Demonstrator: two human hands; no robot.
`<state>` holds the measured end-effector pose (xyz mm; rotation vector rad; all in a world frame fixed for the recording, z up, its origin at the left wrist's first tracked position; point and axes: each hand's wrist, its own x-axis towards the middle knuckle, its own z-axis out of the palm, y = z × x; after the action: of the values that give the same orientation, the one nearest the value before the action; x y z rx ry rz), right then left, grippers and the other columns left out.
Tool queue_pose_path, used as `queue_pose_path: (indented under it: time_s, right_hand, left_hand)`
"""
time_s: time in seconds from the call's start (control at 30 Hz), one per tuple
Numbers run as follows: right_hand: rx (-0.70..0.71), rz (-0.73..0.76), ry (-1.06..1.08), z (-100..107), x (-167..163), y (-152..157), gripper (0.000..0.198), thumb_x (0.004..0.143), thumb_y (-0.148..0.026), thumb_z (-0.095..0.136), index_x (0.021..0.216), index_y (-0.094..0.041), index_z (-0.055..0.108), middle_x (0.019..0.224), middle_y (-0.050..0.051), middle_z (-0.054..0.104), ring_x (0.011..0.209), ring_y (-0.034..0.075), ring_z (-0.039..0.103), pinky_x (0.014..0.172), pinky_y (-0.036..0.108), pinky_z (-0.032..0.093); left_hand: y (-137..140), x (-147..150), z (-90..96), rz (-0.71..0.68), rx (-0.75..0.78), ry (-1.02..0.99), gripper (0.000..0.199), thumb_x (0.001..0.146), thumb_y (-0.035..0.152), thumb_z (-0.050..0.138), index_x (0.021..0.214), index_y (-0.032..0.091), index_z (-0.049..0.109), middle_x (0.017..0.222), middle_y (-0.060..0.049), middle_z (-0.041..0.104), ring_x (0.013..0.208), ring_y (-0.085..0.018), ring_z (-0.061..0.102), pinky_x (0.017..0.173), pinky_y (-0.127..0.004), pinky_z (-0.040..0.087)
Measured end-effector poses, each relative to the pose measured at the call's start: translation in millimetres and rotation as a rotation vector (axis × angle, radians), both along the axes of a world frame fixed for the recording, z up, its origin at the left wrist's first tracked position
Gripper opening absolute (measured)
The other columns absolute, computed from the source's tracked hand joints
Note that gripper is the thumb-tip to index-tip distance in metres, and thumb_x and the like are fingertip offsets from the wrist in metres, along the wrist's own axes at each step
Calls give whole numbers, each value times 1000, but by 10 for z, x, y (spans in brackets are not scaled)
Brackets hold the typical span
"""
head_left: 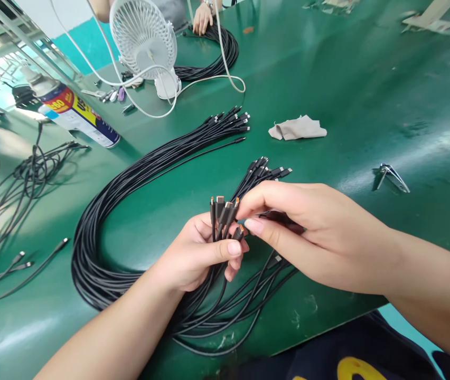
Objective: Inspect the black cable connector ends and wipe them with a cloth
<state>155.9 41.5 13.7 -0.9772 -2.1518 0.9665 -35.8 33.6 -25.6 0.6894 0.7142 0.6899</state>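
My left hand [205, 248] is closed around a bunch of black USB cables. Their connectors [225, 211], with orange tips, stick up above my thumb and fingers. Beside them, my right hand [312, 232] is curled in a pinch, its index fingertip at the edge of one connector. What lies between its finger and thumb is hidden. Behind my hands rests another group of black connector ends [262, 171]. A thick bundle of black cables [94, 227] curves round on the left, ending in connectors at the far side. Looser cables [241, 311] hang and lie below my hands.
A spray can [78, 113], a white fan [146, 47] with a white cord and tangled cables [37, 169] stand or lie to the left. On the green table [359, 95] are a crumpled cloth [298, 128] and nail clippers [393, 177]. Across, another person's hand [202, 20] touches coiled cables [225, 50].
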Motion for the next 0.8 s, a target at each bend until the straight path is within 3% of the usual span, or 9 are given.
queue_pose_path:
  time_s: [0.2,0.3,0.47,0.8]
  right_hand:
    - [-38,2,17,9,0,-18,17,87,-11,47,92,-17,63,76,-2,68,56,8,55,50,20,41]
    - [13,-12,1,15,6,-11,15,86,-11,51,87,-17,65,71,-3,67,51,7,52,48,20,41]
    - [127,4,-44,9,31,37,16,88,-14,53,81,-18,67,69,-2,68,54,8,56,51,21,43]
    - [157,50,-68,-53,56,101,16,85,-10,55,82,-16,69,76,0,73,64,10,63,58,21,45]
  left_hand:
    - [-5,14,17,-7,5,-29,15,68,24,81,72,14,70,59,0,62,44,-7,53,38,-16,47]
    - [-5,14,14,-20,16,-22,15,70,24,80,73,14,69,56,1,60,42,-7,53,38,-16,47]
    - [5,15,-29,-13,23,-21,16,70,23,79,72,13,67,61,0,64,42,-8,55,36,-18,48]
    - [24,58,-27,40,8,87,21,64,22,83,72,12,66,56,2,60,44,-7,51,36,-16,45]
